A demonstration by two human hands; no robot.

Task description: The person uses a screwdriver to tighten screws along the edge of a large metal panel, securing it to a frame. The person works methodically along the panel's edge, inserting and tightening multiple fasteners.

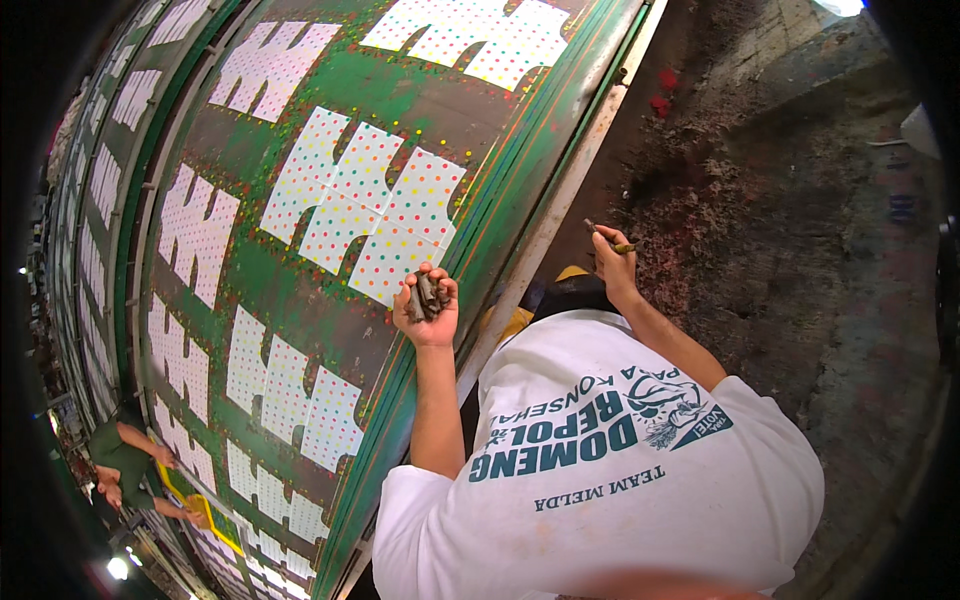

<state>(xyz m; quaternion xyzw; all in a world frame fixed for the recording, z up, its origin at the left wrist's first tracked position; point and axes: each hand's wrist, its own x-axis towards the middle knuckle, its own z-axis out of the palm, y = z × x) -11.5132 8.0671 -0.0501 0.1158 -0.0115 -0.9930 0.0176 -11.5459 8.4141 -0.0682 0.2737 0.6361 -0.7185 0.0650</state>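
My left hand (432, 330) is closed around several short, dark grey strips or rolled scraps (427, 297), held palm up beside the near edge of the long green table. The nearest white cut panels with coloured dots (385, 205) lie flat just beyond it. Out to the right, past the table's edge and over the floor, my right hand (615, 268) pinches a small slim object with a dark tip and a yellowish part (624, 248). Its exact kind is too small to make out.
Rows of dotted white panels (295, 400) cover the green table (440, 120), which has stray paint dots. A pale metal rail (560, 180) edges it. Lower left, another person (125, 465) holds a yellow frame (205, 505). The right-hand floor (780, 230) is dark and stained.
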